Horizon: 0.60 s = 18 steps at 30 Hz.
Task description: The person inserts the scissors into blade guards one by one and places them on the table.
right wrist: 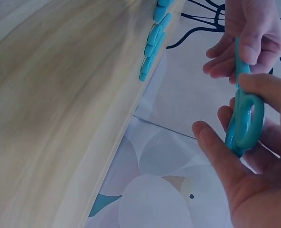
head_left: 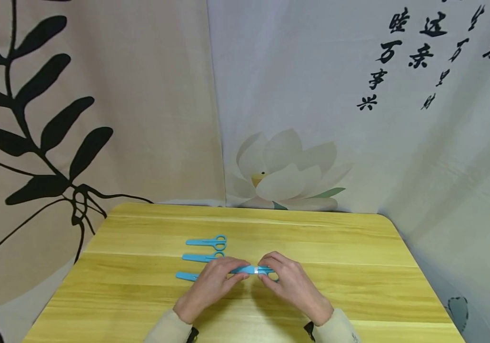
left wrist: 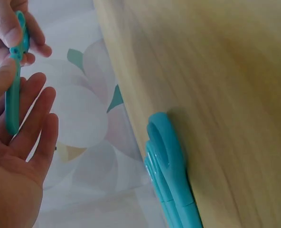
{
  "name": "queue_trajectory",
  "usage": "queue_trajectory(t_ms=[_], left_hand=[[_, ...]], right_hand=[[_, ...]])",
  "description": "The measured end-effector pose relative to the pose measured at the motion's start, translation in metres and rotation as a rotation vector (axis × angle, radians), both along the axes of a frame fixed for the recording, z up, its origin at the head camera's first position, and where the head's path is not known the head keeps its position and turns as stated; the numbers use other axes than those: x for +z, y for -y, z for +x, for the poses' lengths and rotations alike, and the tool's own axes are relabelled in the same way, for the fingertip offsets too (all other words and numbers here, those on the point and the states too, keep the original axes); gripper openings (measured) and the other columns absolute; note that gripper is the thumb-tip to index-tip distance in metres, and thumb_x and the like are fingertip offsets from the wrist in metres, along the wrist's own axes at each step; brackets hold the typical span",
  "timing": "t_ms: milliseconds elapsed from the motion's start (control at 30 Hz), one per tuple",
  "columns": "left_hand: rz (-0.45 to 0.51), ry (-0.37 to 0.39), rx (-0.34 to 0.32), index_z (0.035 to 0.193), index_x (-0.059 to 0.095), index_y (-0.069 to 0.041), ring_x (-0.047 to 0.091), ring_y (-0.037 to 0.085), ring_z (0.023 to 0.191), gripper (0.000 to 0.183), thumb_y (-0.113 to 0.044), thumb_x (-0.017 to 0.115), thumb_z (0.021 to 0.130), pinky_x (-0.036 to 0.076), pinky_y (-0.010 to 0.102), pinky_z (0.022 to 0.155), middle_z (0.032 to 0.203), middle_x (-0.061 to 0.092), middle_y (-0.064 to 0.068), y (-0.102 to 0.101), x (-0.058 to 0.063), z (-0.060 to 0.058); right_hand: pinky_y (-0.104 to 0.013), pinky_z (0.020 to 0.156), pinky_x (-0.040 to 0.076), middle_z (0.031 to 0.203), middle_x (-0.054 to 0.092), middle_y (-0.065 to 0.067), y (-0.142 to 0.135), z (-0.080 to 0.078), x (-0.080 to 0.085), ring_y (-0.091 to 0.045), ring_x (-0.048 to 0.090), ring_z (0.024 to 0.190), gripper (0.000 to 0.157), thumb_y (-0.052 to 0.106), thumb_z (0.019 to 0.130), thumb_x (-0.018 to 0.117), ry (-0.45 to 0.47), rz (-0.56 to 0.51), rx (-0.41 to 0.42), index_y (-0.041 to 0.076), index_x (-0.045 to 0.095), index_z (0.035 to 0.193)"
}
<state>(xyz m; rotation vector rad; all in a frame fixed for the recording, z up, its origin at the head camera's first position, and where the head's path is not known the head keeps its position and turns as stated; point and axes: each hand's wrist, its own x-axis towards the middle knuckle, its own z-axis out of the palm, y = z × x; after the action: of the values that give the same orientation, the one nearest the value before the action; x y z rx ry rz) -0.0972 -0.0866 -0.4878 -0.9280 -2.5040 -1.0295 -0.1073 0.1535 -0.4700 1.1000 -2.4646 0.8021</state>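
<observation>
Over the table, both hands hold one pair of small blue scissors (head_left: pixel 265 270) level between them. My left hand (head_left: pixel 214 282) pinches the blue blade cover (left wrist: pixel 13 107) between thumb and fingers. With thumb and fingertips, my right hand (head_left: pixel 292 281) grips the handle end, whose loops (right wrist: pixel 252 121) show in the right wrist view. A short silvery strip is visible between cover and handles in the head view. Left of the hands lie more blue scissors: a far pair (head_left: pixel 202 242), a middle pair (head_left: pixel 195 257) and a near pair (head_left: pixel 186 276); the left hand hides part of the latter two.
The wooden table (head_left: pixel 356 267) has rounded far corners. Behind it hangs a pale curtain (head_left: pixel 163 95) printed with dark leaves, a lotus and black characters. The loose scissors lie roughly parallel in a column.
</observation>
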Motion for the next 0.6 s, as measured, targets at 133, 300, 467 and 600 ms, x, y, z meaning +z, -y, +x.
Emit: queue_trajectory(t_ms=[133, 300, 467, 600], left_hand=[[0.002, 0.048, 0.015, 0.122, 0.076, -0.014, 0.07, 0.018, 0.105, 0.03, -0.025, 0.078, 0.094, 0.058, 0.039, 0.087, 0.117, 0.075, -0.003, 0.002, 0.002, 0.0], [0.014, 0.074, 0.061, 0.129, 0.072, -0.016, 0.065, 0.024, 0.12, 0.041, -0.025, 0.082, 0.09, 0.054, 0.048, 0.099, 0.129, 0.071, -0.002, 0.008, 0.001, 0.001], [0.004, 0.047, 0.099, 0.125, 0.074, -0.018, 0.064, 0.022, 0.119, 0.038, -0.025, 0.083, 0.088, 0.052, 0.049, 0.1, 0.125, 0.071, -0.004, 0.014, 0.0, 0.002], [0.01, -0.008, 0.077, 0.115, 0.078, -0.016, 0.067, 0.017, 0.107, 0.029, -0.021, 0.085, 0.087, 0.056, 0.042, 0.092, 0.111, 0.074, -0.007, 0.015, 0.001, 0.001]], right_hand=[[-0.026, 0.074, 0.06, 0.108, 0.069, 0.001, -0.004, -0.001, 0.001, -0.011, 0.07, 0.089, 0.02, 0.012, 0.087, 0.086, 0.013, -0.004, -0.009, 0.009, 0.073, 0.101], [-0.027, 0.074, 0.06, 0.108, 0.068, 0.002, -0.008, -0.002, 0.002, -0.01, 0.069, 0.088, 0.021, 0.012, 0.086, 0.087, 0.024, -0.009, -0.025, 0.01, 0.073, 0.102], [-0.028, 0.074, 0.06, 0.107, 0.068, 0.002, -0.011, -0.003, 0.003, -0.01, 0.069, 0.088, 0.021, 0.011, 0.085, 0.087, 0.015, -0.012, -0.029, 0.01, 0.072, 0.1], [-0.028, 0.073, 0.06, 0.106, 0.069, 0.002, -0.011, -0.003, 0.003, -0.009, 0.069, 0.087, 0.021, 0.011, 0.085, 0.087, 0.002, -0.008, -0.025, 0.01, 0.072, 0.1]])
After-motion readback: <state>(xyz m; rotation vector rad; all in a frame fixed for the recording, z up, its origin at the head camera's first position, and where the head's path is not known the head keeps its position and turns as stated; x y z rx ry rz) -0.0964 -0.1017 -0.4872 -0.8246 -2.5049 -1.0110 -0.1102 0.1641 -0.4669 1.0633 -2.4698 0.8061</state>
